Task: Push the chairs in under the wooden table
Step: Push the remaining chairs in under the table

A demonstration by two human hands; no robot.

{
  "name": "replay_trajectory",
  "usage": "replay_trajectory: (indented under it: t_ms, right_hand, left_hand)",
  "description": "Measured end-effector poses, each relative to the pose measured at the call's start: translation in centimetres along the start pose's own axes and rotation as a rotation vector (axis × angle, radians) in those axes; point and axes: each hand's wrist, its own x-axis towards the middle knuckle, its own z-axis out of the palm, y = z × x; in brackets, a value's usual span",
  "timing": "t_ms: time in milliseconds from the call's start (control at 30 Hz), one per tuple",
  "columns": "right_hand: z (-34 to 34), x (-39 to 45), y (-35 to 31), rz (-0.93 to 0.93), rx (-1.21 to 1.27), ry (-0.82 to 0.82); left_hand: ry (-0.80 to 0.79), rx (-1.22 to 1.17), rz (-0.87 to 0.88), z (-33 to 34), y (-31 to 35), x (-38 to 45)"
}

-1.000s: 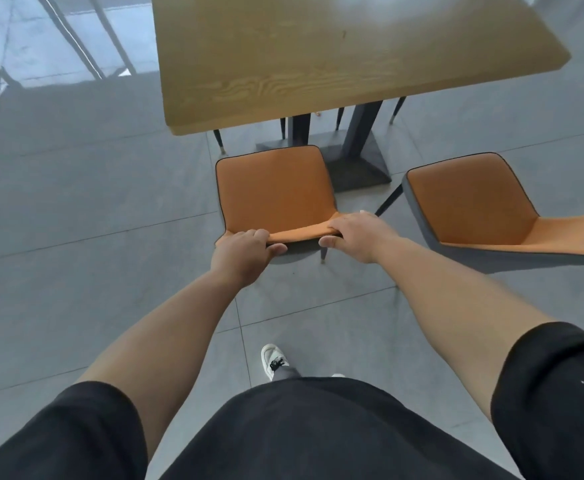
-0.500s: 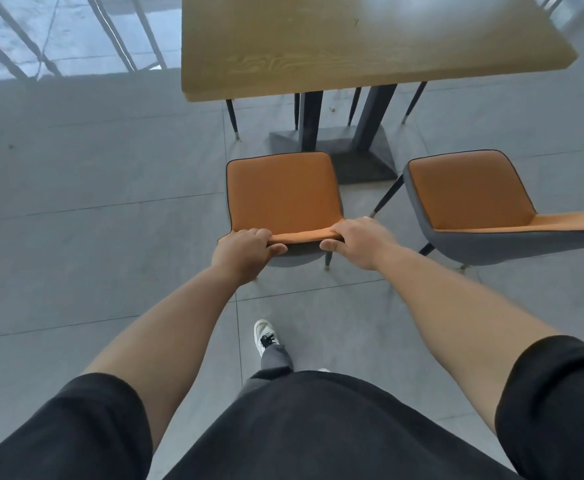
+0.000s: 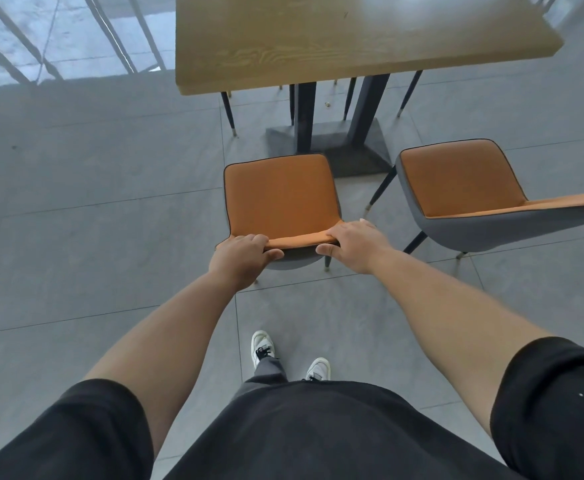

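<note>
An orange chair (image 3: 280, 195) with a grey shell stands on the floor in front of me, its seat short of the wooden table's (image 3: 352, 36) near edge. My left hand (image 3: 243, 254) grips the left end of its backrest top, fingers over the front and thumb behind. My right hand (image 3: 351, 242) grips the right end the same way. A second orange chair (image 3: 463, 178) stands to the right, turned a little, apart from the first and outside the table.
The table rests on dark posts and a flat grey base (image 3: 332, 143). Thin black legs (image 3: 230, 112) of chairs on the far side show under the tabletop. Grey tiled floor lies all round; a railing (image 3: 110, 32) is at the upper left. My shoes (image 3: 262, 348) are below.
The table looks farther off and lies higher in view, and the gap between its edge and the chair seat has grown. Both hands keep their grip on the backrest.
</note>
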Motion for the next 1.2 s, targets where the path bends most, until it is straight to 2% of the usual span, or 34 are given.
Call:
replay_trajectory:
  t_ms: [933, 1200]
  right_hand:
    - [-0.5, -2.0, -0.9, -0.005, -0.056, -0.072]
    - [-1.1, -2.3, -1.5, 0.012, -0.027, -0.133]
  left_hand:
    - [0.067, 0.006, 0.008, 1.2, 0.3, -2.0]
    - [0.024, -0.063, 0.009, 1.1, 0.0, -2.3]
